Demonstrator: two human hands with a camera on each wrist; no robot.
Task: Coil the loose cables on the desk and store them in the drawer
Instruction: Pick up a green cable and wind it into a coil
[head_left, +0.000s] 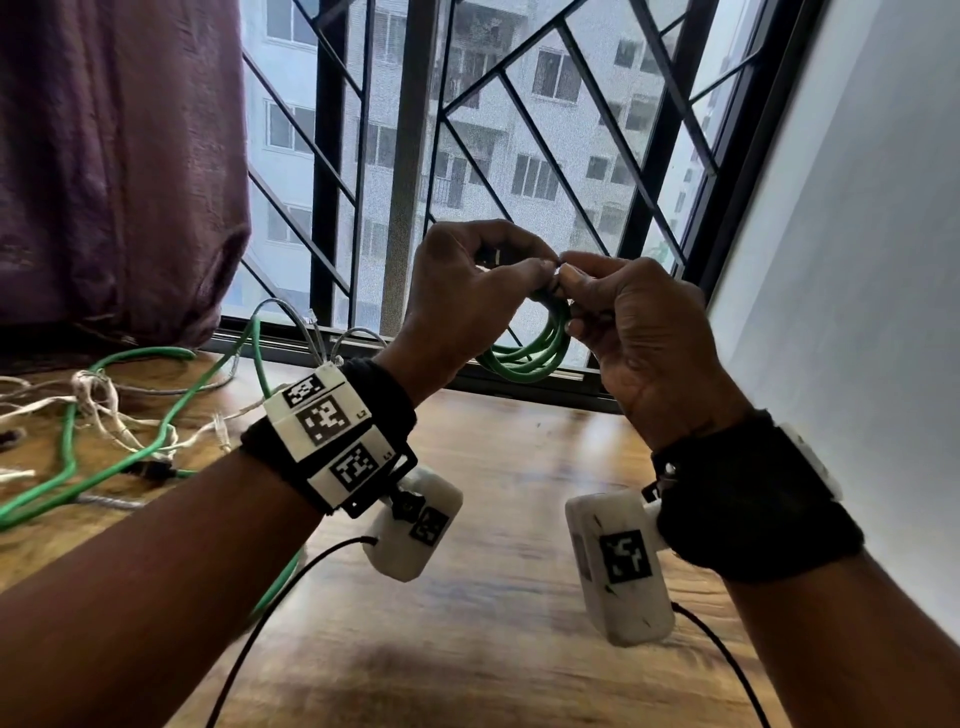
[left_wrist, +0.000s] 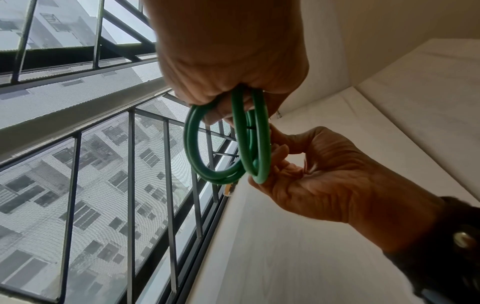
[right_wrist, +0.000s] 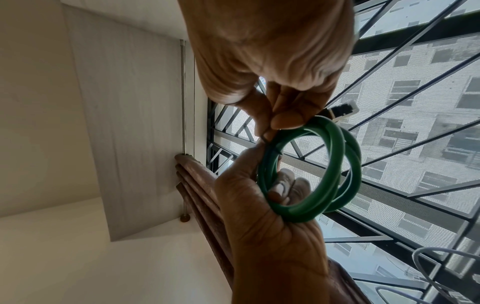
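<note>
A green cable coil (head_left: 524, 356) hangs in the air in front of the window, above the desk. My left hand (head_left: 535, 270) grips its top, and in the right wrist view the left hand's fingers (right_wrist: 281, 185) pass through the loops (right_wrist: 330, 164). My right hand (head_left: 574, 278) meets it fingertip to fingertip. Its thumb and forefinger (right_wrist: 278, 123) pinch a thin black tie (right_wrist: 270, 144) wrapped round the bundle. In the left wrist view the coil (left_wrist: 255, 144) dangles from my left hand (left_wrist: 233, 92), with the right hand's fingers (left_wrist: 279, 148) against it. A plug (right_wrist: 342, 109) sticks out of the coil.
Loose cables lie tangled on the wooden desk (head_left: 519, 519) at the left: a long green one (head_left: 67, 452), white ones (head_left: 104, 400) and a grey one (head_left: 291, 312). Behind stand a barred window (head_left: 332, 156), a purple curtain (head_left: 119, 156) and a white wall (head_left: 857, 260).
</note>
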